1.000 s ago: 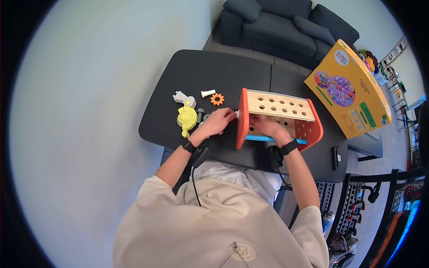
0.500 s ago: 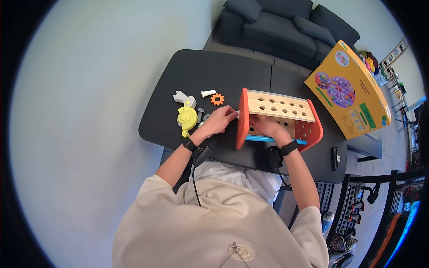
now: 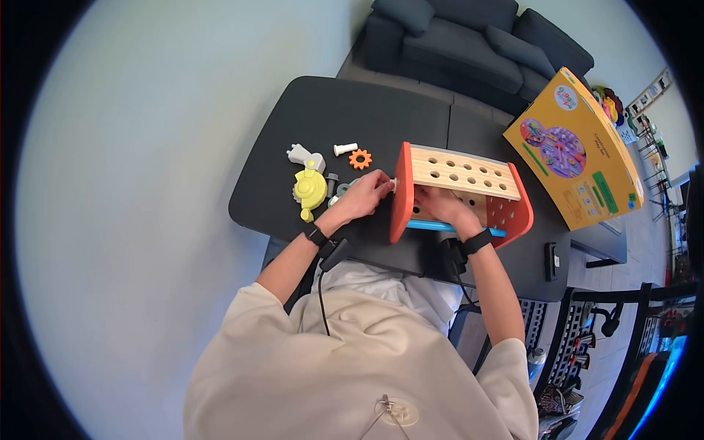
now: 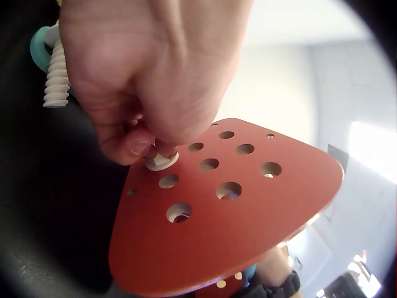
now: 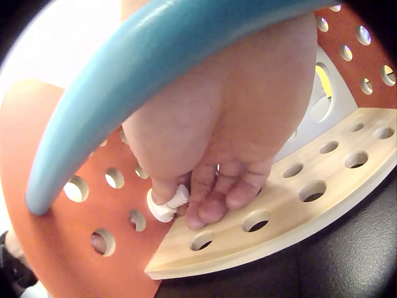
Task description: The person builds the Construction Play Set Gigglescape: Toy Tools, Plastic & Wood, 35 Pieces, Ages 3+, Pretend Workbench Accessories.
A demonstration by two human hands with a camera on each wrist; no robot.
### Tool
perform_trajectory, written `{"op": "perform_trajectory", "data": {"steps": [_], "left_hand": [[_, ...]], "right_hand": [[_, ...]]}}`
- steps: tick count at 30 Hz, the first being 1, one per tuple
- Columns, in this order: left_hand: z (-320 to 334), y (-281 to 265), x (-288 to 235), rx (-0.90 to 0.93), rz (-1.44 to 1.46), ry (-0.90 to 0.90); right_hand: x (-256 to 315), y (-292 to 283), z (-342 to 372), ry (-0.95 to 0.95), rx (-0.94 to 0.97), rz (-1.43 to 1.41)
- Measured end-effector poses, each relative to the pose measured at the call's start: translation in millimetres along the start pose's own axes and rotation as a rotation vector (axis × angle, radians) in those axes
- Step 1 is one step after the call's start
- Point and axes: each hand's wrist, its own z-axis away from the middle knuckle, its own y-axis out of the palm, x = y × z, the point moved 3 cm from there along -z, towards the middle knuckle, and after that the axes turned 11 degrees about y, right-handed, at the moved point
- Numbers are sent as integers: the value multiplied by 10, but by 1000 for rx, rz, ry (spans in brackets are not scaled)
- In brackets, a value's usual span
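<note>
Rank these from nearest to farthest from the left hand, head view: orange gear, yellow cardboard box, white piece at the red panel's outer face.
1. White piece, pinched by the left hand.
2. Orange gear, just beyond the hand.
3. Yellow cardboard box, far right.

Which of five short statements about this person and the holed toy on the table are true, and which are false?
1. The left hand holds a white piece at the red end panel. True.
2. The right hand lies on top of the upper board. False: the right hand reaches in below the upper board.
3. The orange gear lies on the table. True.
4. The yellow box stands to the person's left. False: the yellow box is on the right.
5. The bar along the toy's near side is blue. True.
</note>
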Motion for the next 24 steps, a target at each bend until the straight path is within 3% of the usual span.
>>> {"op": "perform_trajectory", "data": {"steps": [7, 9, 18, 20, 21, 24], "left_hand": [[5, 47, 41, -4, 55, -63], [-11, 50, 70, 23, 59, 21], [75, 20, -120, 32, 49, -1], [107, -50, -232, 29, 29, -5], [122, -89, -284, 28, 9, -10], [169, -195, -397, 19, 23, 9]], "right_hand": [[3, -10, -10, 37, 12, 12], [-34, 19, -14, 27, 8, 77], [158, -121, 61, 41, 71, 83], [282, -242, 236, -139, -49, 137], [334, -326, 331, -139, -49, 137], [556, -636, 716, 8, 43, 146]]}}
